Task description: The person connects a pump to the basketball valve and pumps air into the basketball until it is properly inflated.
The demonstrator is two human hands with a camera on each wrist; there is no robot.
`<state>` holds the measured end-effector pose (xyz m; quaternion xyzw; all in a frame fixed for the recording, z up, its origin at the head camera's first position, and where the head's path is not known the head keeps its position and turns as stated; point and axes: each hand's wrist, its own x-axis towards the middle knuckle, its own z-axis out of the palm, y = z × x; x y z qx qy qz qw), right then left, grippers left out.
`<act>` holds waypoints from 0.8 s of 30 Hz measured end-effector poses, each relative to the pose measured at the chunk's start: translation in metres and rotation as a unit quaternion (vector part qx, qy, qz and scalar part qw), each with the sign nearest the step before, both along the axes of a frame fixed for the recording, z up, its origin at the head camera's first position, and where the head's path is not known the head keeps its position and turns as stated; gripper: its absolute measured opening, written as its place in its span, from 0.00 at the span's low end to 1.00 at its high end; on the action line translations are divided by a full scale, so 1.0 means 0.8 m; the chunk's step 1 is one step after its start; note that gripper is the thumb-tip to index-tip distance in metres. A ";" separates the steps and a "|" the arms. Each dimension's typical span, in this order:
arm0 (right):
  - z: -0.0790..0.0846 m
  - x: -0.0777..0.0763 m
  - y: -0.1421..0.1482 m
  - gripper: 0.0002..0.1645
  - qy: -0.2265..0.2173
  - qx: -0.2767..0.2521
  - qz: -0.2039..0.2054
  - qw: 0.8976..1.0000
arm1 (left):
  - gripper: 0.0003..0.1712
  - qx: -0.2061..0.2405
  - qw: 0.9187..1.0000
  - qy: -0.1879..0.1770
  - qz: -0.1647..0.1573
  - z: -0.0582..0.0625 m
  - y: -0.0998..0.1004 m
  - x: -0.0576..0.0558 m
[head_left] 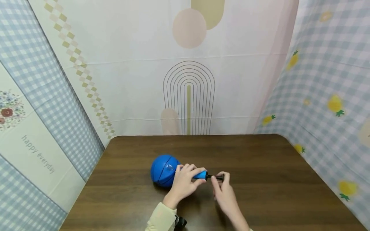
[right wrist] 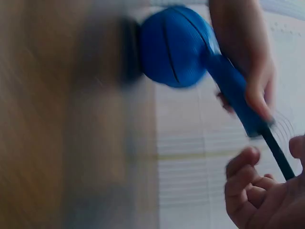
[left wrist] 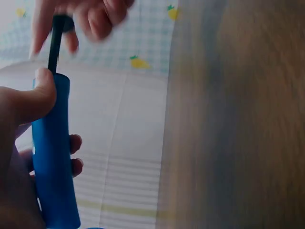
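A small blue ball with black seams point(head_left: 163, 170) sits on the table, left of both hands. My left hand point(head_left: 185, 181) grips the blue barrel of a hand pump point(left wrist: 55, 157), thumb along its rod end and fingers around the far side. The barrel's other end meets the ball in the right wrist view; the exact joint cannot be made out. A black pump rod point(right wrist: 278, 155) sticks out of the barrel. At its outer end my right hand point(head_left: 225, 192) holds the black handle point(left wrist: 63, 22) between thumb and curled fingers.
The brown wooden table point(head_left: 274, 199) extends around the hands. Behind it hangs a pale patterned cloth point(head_left: 138, 96), with checked cloths at both sides. A black strap device point(head_left: 180, 223) sits at the left wrist, by the pale sleeve point(head_left: 162, 218).
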<state>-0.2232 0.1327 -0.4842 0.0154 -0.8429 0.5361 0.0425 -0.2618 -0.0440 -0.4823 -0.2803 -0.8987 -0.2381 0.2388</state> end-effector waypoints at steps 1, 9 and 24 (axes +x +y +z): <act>-0.002 0.001 -0.005 0.21 -0.005 0.002 0.013 1.000 | 0.19 -0.005 1.000 -0.004 -0.007 -0.001 0.002 0.001; 0.002 -0.001 -0.001 0.15 0.086 0.135 -0.069 0.985 | 0.20 0.026 0.999 -0.026 -0.016 0.003 -0.005 0.005; 0.001 -0.008 0.004 0.18 0.030 -0.054 -0.042 0.997 | 0.21 0.028 0.999 0.014 0.039 0.001 -0.009 0.006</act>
